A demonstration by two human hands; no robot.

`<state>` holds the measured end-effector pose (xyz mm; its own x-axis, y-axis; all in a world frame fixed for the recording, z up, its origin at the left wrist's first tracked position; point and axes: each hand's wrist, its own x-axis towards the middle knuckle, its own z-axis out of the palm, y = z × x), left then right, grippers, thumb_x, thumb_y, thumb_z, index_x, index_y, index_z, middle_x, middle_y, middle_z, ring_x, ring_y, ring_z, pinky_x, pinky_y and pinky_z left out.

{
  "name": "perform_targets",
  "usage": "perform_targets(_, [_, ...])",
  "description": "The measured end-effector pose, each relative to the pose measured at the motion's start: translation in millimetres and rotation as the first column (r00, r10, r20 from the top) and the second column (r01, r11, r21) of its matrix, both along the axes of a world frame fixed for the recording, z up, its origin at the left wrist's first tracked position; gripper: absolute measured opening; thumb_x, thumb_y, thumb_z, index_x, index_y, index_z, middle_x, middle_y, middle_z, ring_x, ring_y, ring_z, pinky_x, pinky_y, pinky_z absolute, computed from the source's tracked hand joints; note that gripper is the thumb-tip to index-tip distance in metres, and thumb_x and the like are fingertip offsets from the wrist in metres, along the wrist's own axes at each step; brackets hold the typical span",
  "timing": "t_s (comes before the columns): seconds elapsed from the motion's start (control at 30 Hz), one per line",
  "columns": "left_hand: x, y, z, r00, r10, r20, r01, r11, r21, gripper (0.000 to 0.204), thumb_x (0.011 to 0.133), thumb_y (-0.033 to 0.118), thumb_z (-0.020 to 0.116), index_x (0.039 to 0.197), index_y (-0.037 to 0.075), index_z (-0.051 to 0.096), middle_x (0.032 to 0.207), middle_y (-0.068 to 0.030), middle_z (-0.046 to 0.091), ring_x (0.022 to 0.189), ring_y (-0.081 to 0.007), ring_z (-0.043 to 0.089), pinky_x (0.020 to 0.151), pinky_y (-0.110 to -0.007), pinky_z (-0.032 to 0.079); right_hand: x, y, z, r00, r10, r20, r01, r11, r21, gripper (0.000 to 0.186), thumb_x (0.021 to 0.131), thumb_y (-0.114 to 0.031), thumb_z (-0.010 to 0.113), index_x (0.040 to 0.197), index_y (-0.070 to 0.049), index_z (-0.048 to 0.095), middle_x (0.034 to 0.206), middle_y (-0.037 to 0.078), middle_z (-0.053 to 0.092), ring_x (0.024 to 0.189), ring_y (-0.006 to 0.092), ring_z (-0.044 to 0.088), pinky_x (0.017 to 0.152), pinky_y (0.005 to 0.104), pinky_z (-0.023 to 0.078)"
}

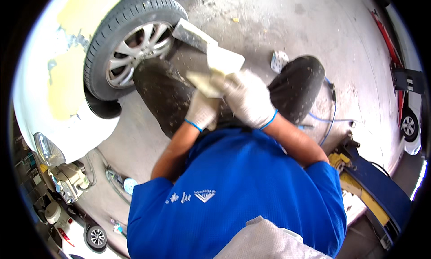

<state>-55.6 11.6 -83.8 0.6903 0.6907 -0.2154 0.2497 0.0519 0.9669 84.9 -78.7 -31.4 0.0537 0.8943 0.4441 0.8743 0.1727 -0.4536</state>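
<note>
My left hand (pixel 203 110), in a white knit glove with a blue cuff, closes round a pale yellow flat piece (pixel 202 83), smeared by motion. Beside it my right hand (pixel 249 97), gloved the same way, grips a whitish flat blade like a filler spreader (pixel 224 60), which points away from me. Both hands meet between my spread knees, and the two flat pieces nearly touch or overlap. Past the blade lies a long white and dark grey block (pixel 195 35), near the car's tyre (pixel 130 48). The fingers are partly blurred.
At the left stands a white car (pixel 94 131) with yellow filler patches (pixel 67 84). A round white patterned item (pixel 279 61) lies by my right knee. Blue hose (pixel 334 111) and a blue-yellow lift arm (pixel 372 182) are at the right. A round sander (pixel 130 186) lies lower left.
</note>
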Motion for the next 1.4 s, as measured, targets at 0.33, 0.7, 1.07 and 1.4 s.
perform_targets(0.33, [-14.9,6.8,15.8,0.983,-0.172,-0.059,0.162,0.976,-0.142,0.017,0.097,0.014,0.060,0.109,0.002,0.064,0.077,-0.0003,0.063,0.059,-0.0065,0.052,0.053,-0.025,0.044,85.2,-7.4,8.4,0.402,-0.214,-0.890,-0.008,0.971,-0.237,0.033,0.086,-0.003,0.063,0.119,-0.003,0.064,0.109,0.009,0.068,0.101,0.0192,0.062,0.090,0.0338,0.050])
perform_targets(0.7, [9.5,36.0,46.0,0.988,0.132,0.084,-0.100,0.946,-0.310,0.019,0.097,0.020,0.061,0.098,0.001,0.061,0.079,-0.0065,0.065,0.055,-0.0080,0.054,0.048,-0.022,0.043,110.2,-33.0,-13.4,0.588,-0.335,-0.736,-0.045,0.896,-0.443,0.024,0.091,-0.015,0.063,0.111,-0.001,0.067,0.080,0.002,0.064,0.075,0.0057,0.053,0.066,0.0282,0.049])
perform_targets(1.07, [13.2,-6.4,-67.0,0.989,-0.143,-0.042,0.148,0.973,0.178,0.027,0.093,0.010,0.058,0.118,0.001,0.060,0.095,-0.0094,0.067,0.081,-0.0164,0.063,0.073,-0.030,0.051,19.4,-19.5,-27.3,0.993,-0.094,-0.065,0.084,0.986,-0.146,0.044,0.084,-0.009,0.062,0.127,-0.011,0.059,0.111,0.014,0.060,0.099,0.0365,0.060,0.085,0.0440,0.053])
perform_targets(1.4, [21.6,3.3,3.3,0.999,-0.051,0.002,0.049,0.960,-0.275,0.018,0.097,0.014,0.057,0.109,0.002,0.061,0.084,-0.0072,0.066,0.056,-0.0103,0.056,0.053,-0.026,0.046,15.0,-4.6,-33.2,0.997,-0.080,0.015,0.081,0.974,-0.213,0.046,0.081,-0.014,0.061,0.127,-0.014,0.057,0.108,0.013,0.058,0.099,0.0350,0.061,0.079,0.0430,0.055])
